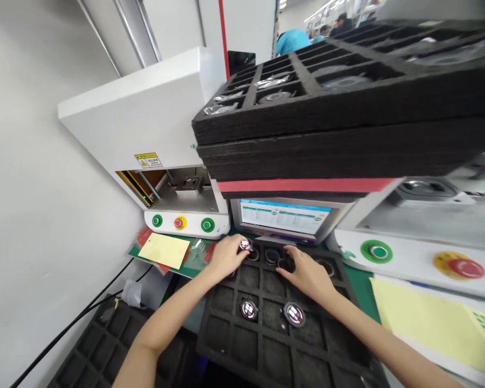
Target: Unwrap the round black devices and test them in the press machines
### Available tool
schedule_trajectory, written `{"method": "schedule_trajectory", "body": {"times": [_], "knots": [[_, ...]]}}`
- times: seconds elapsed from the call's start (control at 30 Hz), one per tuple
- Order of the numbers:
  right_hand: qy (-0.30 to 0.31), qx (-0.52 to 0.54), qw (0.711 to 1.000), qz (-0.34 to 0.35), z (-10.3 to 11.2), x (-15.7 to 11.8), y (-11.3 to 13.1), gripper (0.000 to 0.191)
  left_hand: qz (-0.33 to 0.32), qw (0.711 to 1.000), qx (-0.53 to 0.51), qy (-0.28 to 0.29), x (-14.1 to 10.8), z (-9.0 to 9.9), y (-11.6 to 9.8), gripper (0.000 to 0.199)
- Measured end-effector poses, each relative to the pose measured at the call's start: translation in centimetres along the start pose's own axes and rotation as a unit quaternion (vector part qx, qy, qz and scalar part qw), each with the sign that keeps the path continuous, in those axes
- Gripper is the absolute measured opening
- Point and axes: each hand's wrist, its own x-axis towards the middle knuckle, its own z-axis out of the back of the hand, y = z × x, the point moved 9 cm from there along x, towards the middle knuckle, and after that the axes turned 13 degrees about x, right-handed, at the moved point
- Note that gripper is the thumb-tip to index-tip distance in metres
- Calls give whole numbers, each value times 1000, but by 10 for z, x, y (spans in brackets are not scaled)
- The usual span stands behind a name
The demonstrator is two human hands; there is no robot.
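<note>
The left hand point(226, 256) is reaching over the far edge of a black foam tray point(275, 334) lying on the table, and its fingers point(239, 252) are pinching a small round part point(245, 246) with a shiny, reflective face. The part is sitting at the fingertips just above the tray's back row, its flat face turned up and slightly toward the camera; being a disc, it is showing no long axis.

The right hand point(307, 272) is resting palm down on the same back row, fingers loosely curled over a dark round part point(285, 264) in a pocket; whether they are actually gripping it cannot be told. Beside it, another ringed part point(271, 255) is lying flat in its square pocket.

Nearer the camera, two more glossy discs point(248, 309) point(294, 314) are lying face up in neighbouring pockets, each showing a metallic rim and light markings. The tray is soft, matte and grainy, divided into a grid of square cells.

Behind the hands, a small screen point(285, 216) is glowing under a stack of similar foam trays point(347, 108). A white machine point(145, 124) with green and red buttons is standing to the left, a yellow sheet point(164, 250) before it.
</note>
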Motion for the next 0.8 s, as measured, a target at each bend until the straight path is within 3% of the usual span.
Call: {"method": "schedule_trajectory", "body": {"times": [0.13, 0.2, 0.33, 0.5, 0.8], "knots": [[-5, -13, 1000, -13, -8, -5, -5, 44, 134, 986, 26, -92, 26, 61, 112, 29], [-5, -14, 1000, -3, -11, -7, -8, 43, 186, 975, 38, -116, 49, 82, 165, 31], [-4, -12, 999, 31, -14, -9, -10, 43, 234, 966, 33, -101, 101, 87, 239, 35], [-35, 6, 996, 77, -12, -14, -15, 39, 231, 971, 12, -54, 140, 69, 272, 36], [-55, 5, 992, 113, -11, -19, -22, 34, 206, 979, -6, 2, 164, 53, 272, 34]]}}
